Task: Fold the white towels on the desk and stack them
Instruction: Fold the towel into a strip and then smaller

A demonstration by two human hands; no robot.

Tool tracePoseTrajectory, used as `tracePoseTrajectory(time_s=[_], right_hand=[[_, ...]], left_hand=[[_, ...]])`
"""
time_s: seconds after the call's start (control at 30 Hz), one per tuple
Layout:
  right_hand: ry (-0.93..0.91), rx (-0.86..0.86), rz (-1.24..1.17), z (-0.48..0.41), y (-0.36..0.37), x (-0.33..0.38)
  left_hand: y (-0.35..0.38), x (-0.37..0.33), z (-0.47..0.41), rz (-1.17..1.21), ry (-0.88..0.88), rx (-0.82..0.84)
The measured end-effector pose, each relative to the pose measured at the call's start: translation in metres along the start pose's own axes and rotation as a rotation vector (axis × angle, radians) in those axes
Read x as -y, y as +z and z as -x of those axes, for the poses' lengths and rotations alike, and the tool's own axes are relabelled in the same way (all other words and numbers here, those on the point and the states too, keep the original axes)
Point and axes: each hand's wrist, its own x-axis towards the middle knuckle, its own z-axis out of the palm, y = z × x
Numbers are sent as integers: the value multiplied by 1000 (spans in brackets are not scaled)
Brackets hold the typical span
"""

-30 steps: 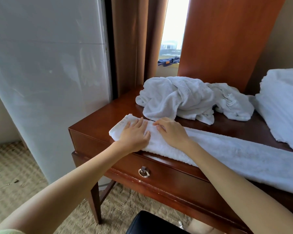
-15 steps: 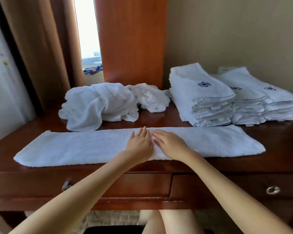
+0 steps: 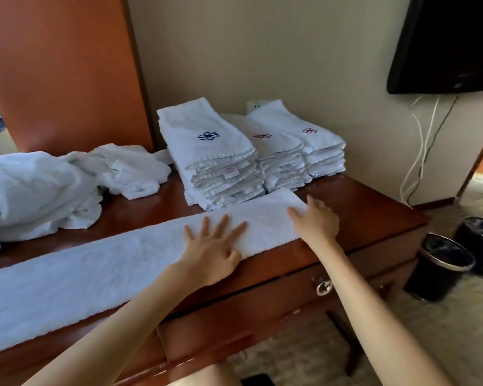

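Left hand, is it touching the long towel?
Touching. The head view shows the left hand flat, fingers spread, on the long towel.

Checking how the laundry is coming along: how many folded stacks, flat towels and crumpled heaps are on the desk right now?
Folded stacks: 3
Flat towel: 1
Crumpled heap: 1
Total: 5

The long towel [image 3: 95, 274] nearest is showing plain white against the reddish-brown desk [image 3: 360, 207]. The far left stack [image 3: 221, 168], also white, is bearing a navy flower emblem [image 3: 208, 135]; the right stack [image 3: 324, 160] is bearing a red-and-navy one. The bins [image 3: 438, 271] at right are showing black.
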Motion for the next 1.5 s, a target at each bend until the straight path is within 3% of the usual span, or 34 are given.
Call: tracePoseTrajectory(time_s=[0.2,0.37,0.5,0.67,0.73,0.8,0.9,1.03,1.23,1.37,1.5], right_hand=[[192,-193,-33,5,0,-5],[138,-250,-447,20,-7,13],[-223,-466,-451,60,-4,55],[-766,-414,-476,115,10,123],[-874,-366,-456,130,16,139],[-878,-372,-478,134,21,142],[-823,-367,-524,133,21,141],[-901,-345,-453,137,21,150],[-882,-385,-382,155,22,176],[-965,-306,-377,180,30,207],[-1092,-130,-401,199,41,230]], left_hand=[[-2,3,7,230,-20,-92],[-1,6,10,790,-54,-319],[-8,6,16,1237,-49,-419],[-21,13,15,1851,-156,-379],[-22,23,15,2041,-296,-340],[-20,30,17,2165,-309,-323],[-22,37,16,2018,-336,-403],[-32,61,33,1755,-419,-521],[-54,169,125,1412,-544,-664],[-51,245,222,1211,-749,-796],[-41,277,292,959,-901,-732]])
